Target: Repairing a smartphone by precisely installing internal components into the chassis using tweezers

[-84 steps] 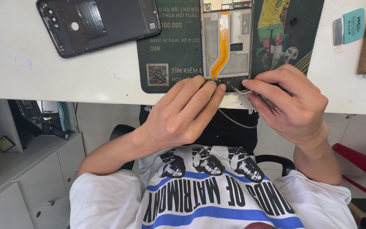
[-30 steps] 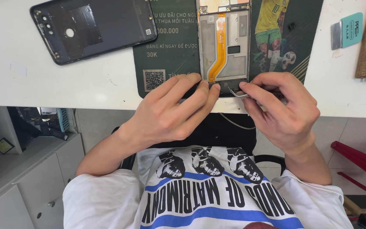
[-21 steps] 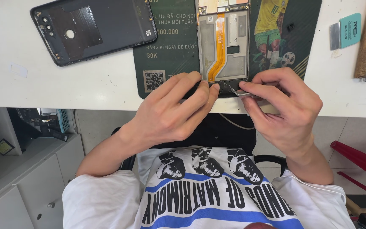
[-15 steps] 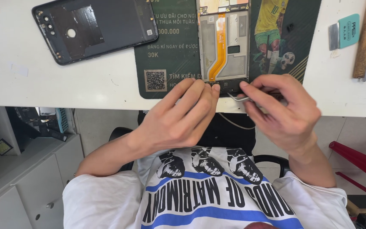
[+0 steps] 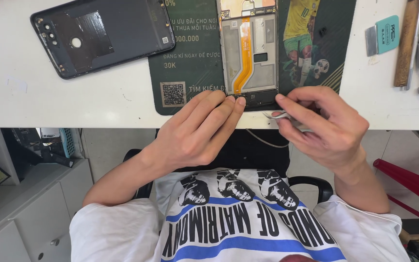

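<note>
Having drifted slightly toward seven o'clock, we are steadying the opened phone (image 5: pixel 250 53) with flat left fingers (image 5: pixel 219 104) while our right hand (image 5: pixel 323 126) is pinching metal tweezers (image 5: pixel 280 115), keeping the tips low.

Two hands worked at the near end of an opened phone on a white bench.

The left hand (image 5: pixel 197 133) rested its fingertips on the phone frame (image 5: pixel 249 53), while the right hand (image 5: pixel 323 126) pinched metal tweezers (image 5: pixel 278 115) beside it. The dark back cover (image 5: pixel 104 35) lay well apart on the bench.

Opened phone (image 5: pixel 249 53) flat on mat, w/ tweezers (image 5: pixel 287 118)
</note>
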